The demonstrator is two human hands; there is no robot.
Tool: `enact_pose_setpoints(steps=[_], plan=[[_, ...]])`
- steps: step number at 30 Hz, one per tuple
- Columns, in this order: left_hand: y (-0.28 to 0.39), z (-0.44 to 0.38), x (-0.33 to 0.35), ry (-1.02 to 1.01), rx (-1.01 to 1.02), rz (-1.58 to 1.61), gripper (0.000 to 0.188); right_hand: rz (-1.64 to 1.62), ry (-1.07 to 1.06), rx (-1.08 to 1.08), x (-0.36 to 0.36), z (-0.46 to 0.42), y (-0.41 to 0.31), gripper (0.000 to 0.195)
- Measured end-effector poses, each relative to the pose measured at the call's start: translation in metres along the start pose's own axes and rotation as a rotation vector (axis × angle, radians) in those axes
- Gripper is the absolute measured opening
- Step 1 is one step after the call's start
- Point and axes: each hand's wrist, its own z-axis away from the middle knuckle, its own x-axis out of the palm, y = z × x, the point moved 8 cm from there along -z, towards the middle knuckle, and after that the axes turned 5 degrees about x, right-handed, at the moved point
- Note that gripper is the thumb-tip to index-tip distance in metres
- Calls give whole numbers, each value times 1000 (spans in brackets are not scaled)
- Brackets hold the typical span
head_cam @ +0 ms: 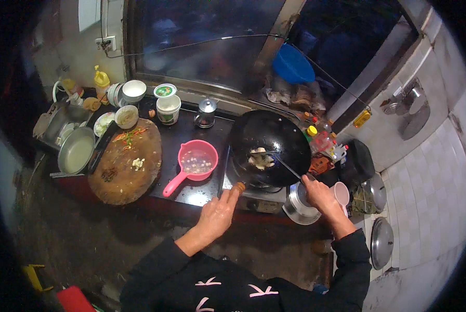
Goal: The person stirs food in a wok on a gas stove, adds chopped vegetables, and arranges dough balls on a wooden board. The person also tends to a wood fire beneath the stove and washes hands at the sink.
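A black wok (244, 132) sits on a gas stove (264, 206), its wooden handle (238, 188) pointing towards me. My left hand (216, 212) is closed around that handle. My right hand (318, 195) grips the handle of a metal spatula (289, 165), whose head is at the pale pieces of food (261, 160) in the wok. Left of the stove stands a pink plastic ladle (174, 185) holding liquid and small pale pieces. On the round wooden chopping board (118, 171) lie sliced red and green peppers (129, 136), chopped pale bits (138, 163) and a dark heap (109, 174).
Bowls (134, 90), a white tub (168, 111) and a metal-lidded jar (206, 113) line the window side. A metal basin (76, 151) stands far left. Bottles (326, 142), a metal pot (301, 210) and a pale pink ladle (341, 193) crowd the right.
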Motion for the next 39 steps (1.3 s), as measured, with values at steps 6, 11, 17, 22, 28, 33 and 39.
enact_pose_setpoints(steps=[6, 11, 17, 22, 28, 33, 39], plan=[[1, -4, -5, 18, -9, 63, 58, -28, -34, 21, 38, -36, 1, 44], [-12, 0, 9, -23, -55, 37, 63, -71, -139, -42, 30, -19, 2, 46], [-8, -5, 15, -58, -48, 79, 61, -121, -71, -16, 33, -47, 3, 41], [-14, -1, 20, 15, -43, 66, 62, -121, -321, 97, 15, -3, 12, 57], [-8, 1, 12, 31, -26, 30, 60, -105, -188, 9, 24, -28, -6, 49], [-9, 4, 13, 50, -31, 32, 62, -76, -211, 58, 40, -20, 9, 57], [-12, -4, 18, 50, -40, 87, 63, -271, -274, 47, 46, -8, -8, 59]])
